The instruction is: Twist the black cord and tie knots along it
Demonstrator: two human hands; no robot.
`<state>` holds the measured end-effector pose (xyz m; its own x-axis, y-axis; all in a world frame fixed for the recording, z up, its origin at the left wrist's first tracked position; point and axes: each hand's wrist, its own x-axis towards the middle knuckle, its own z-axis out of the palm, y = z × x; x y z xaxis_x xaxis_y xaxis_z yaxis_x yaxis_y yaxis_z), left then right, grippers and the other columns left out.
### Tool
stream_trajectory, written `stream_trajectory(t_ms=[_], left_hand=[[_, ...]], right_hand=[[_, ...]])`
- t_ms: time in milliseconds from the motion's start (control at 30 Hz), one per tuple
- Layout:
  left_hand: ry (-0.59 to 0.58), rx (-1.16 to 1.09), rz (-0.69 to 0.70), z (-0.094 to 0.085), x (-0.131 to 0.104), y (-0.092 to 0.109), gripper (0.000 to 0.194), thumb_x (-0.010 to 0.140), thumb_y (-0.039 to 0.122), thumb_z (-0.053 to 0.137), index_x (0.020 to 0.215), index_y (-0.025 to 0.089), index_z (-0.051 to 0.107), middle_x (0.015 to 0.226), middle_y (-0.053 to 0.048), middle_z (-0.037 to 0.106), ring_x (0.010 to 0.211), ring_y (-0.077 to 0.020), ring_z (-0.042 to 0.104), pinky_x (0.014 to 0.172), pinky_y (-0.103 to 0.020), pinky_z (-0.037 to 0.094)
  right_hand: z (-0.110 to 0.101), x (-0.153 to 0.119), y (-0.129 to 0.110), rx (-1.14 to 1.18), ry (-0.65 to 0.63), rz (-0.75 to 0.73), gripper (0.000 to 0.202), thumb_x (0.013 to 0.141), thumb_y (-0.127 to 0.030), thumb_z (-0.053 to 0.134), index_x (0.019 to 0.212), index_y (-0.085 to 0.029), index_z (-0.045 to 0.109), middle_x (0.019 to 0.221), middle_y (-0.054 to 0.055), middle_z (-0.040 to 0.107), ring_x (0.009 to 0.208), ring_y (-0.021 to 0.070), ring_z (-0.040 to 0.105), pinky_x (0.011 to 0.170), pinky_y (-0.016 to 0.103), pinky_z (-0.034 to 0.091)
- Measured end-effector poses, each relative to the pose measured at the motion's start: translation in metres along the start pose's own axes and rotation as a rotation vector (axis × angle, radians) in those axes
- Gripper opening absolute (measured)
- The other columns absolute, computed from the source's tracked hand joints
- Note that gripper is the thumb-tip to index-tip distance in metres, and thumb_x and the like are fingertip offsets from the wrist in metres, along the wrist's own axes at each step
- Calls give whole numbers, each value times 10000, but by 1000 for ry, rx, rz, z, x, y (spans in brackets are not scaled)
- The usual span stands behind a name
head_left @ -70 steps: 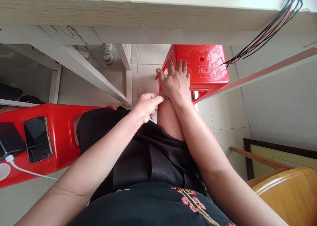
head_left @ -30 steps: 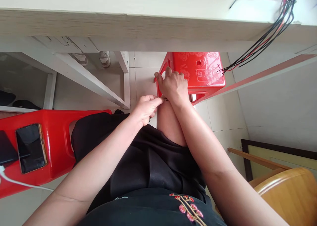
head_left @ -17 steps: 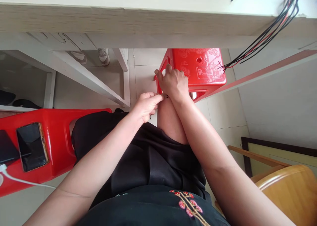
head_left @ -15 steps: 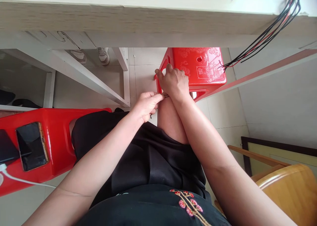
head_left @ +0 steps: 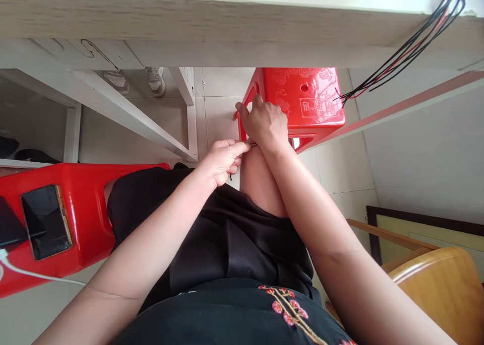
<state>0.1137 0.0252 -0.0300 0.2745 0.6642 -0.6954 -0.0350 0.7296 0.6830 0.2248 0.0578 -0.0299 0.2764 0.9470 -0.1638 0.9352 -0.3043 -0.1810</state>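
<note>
My left hand (head_left: 226, 158) is closed, with thumb and fingers pinching a thin black wire (head_left: 253, 144). A small dark end of it pokes out below the fingers. From the fingertips the wire runs over my bare leg (head_left: 260, 184) and passes under my right hand (head_left: 267, 123). That hand lies palm down over the knee, its thumb stretched out to the left. The other fingers bend forward out of sight, and whatever is under the palm is hidden. A red plastic stool (head_left: 313, 95) stands just beyond the knee.
Black and red wires (head_left: 404, 53) hang over the edge of the white table (head_left: 212, 20). A phone (head_left: 46, 221) and a white cable (head_left: 41, 274) lie on a red stool (head_left: 88, 209) at left. A wooden chair (head_left: 442, 289) stands at right. Another person's shoes (head_left: 155, 80) show under the table.
The view has shifted slightly, so the table edge and stools sit a little higher and further left. Both hands keep nearly the same pose.
</note>
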Motion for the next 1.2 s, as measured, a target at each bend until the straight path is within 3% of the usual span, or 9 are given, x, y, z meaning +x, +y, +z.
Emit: stream_trajectory(t_ms=[400,633,933,1000,1200], left_hand=[[-41,-62,-35,-3,-1,2,274,679,97,678,552,167,445,497,81,320,383,-9,269,335,-135,116],[-51,-95,-77,-5,-1,4,178,696,120,622,578,150,492,504,76,320,373,-11,254,315,-127,129],[-47,-90,-66,-7,-4,6,58,668,152,573,620,129,550,562,20,433,405,-36,348,306,-136,164],[-37,-66,-34,-9,-7,7,38,627,105,559,633,139,545,578,18,457,420,-44,376,322,-143,200],[-72,103,35,-27,-16,5,256,584,-16,531,759,131,646,597,22,514,479,-72,467,451,-191,402]], right_hand=[[-1,-2,-2,-19,4,-1,605,1016,-546,213,1231,-76,527,1028,198,685,1029,352,633,813,420,488],[1,-2,-1,-8,15,-4,612,1013,-548,223,1253,-68,516,1037,199,682,1032,357,628,816,419,476],[3,-1,1,-22,21,-9,606,1018,-535,200,1283,-73,490,1032,197,677,1037,357,625,823,429,477],[4,-1,2,-28,32,-12,611,1020,-530,204,1305,-65,478,1026,199,681,1037,362,626,818,429,480],[4,-2,4,-17,27,-10,634,1016,-546,193,1319,-66,474,1044,207,683,1051,373,623,824,440,479]])
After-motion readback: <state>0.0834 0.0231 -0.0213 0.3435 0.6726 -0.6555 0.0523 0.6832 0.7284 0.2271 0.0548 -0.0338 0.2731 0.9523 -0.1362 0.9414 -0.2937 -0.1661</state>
